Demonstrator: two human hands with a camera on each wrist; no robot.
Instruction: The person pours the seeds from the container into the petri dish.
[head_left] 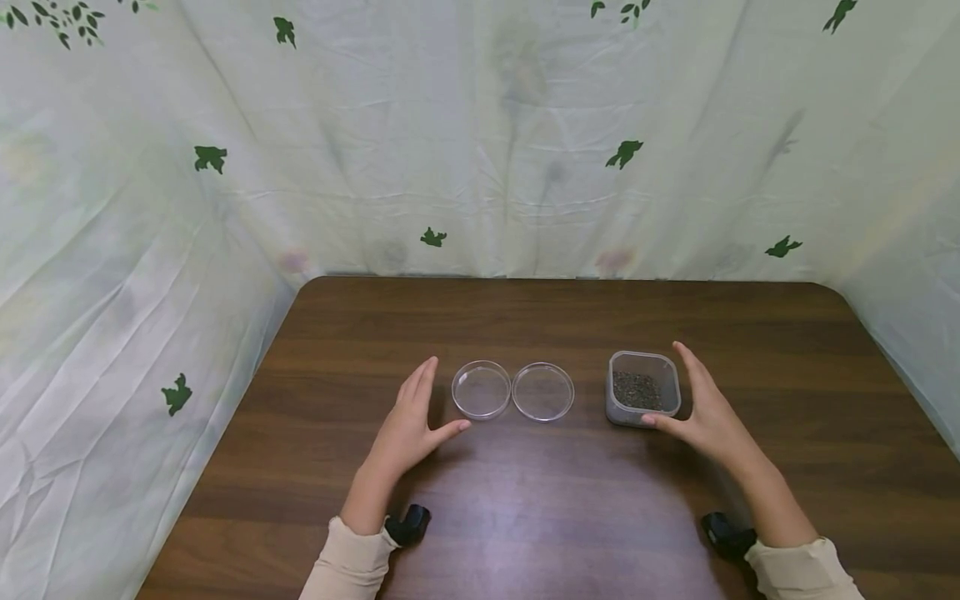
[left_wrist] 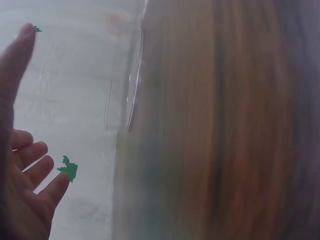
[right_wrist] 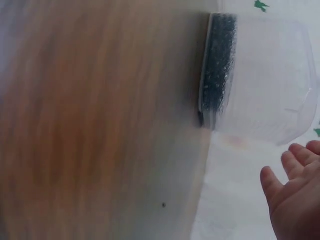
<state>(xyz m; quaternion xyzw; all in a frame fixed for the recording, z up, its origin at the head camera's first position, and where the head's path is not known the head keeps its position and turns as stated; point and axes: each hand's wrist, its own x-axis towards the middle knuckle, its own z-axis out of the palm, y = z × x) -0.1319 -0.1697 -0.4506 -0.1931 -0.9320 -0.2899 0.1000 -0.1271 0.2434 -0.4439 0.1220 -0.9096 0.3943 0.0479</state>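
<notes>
Wooden surface [head_left: 525,517], curtain [head_left: 480,171] behind: we see the left hand [head_left: 407,427] beside two dishes [head_left: 481,390], the right hand [head_left: 711,423] beside a tub [head_left: 625,415], both with fingers spread. Dark grains [head_left: 637,390] lie in the tub, none visible in the dishes; we judge the work barely begun.

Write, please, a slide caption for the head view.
Open left hand near two clear round dishes, open right hand beside a clear container of dark grains, on a brown table.
</notes>
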